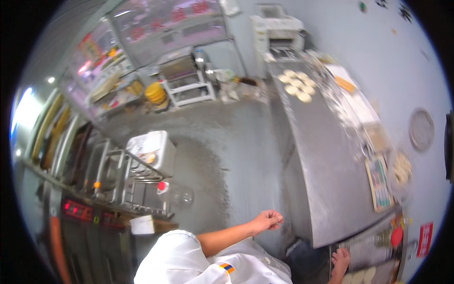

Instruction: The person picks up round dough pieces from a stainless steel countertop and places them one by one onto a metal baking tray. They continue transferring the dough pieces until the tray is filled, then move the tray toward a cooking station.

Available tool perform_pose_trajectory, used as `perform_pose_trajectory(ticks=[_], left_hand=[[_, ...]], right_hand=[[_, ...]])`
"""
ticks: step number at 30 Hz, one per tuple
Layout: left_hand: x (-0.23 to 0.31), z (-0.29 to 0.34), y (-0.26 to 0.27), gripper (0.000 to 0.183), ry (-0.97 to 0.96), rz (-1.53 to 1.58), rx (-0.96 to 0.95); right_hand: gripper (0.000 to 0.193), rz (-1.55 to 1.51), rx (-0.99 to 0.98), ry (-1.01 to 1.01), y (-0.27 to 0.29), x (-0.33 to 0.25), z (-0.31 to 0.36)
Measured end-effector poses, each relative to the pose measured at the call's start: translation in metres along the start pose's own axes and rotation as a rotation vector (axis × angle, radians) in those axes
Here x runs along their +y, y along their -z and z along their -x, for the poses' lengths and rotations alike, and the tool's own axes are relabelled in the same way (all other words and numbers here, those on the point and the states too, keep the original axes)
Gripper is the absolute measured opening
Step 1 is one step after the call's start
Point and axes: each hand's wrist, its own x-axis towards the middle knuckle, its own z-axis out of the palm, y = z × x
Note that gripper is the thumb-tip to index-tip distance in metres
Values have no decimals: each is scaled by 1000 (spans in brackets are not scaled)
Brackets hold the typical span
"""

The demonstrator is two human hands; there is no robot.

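Right hand [340, 261] | near pale rounds [358, 277] | red wall label [424, 239], white writing

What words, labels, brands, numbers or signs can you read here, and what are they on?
Nothing I can quote reliably.
Red sign, far right: pale marks, too blurred to read.
Red display, lower left: glowing marks, too small and blurred.
Window, top: red marks, too blurred.
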Motion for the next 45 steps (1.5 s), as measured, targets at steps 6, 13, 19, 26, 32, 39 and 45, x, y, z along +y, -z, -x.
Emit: perform_pose_trajectory(ticks=[6, 13, 19, 26, 32, 39, 45], left_hand=[[48, 17, 159, 27, -149, 204, 411], [88, -45, 203, 26, -128, 279, 417], [203, -127, 237, 27, -144, 198, 451], [347, -238, 242, 25, -175, 78, 436], [442, -394, 233, 41, -176, -342, 251], [536, -626, 199, 61, -522, -1069, 173], [578, -730, 189, 55, -233, -1337, -4]], right_hand=[[33, 229, -564, 170, -236, -107, -5], [35, 276, -757, 160, -394, -176, -77], [42, 199, -789, 141, -505, -249, -162], [33, 219, -619, 298, -551, -345, -240], [33, 7, -404, 101, -540, -371, -256], [36, -170, -100, -158, -541, -349, -244], [32, -265, 86, -260, -590, -373, -236]])
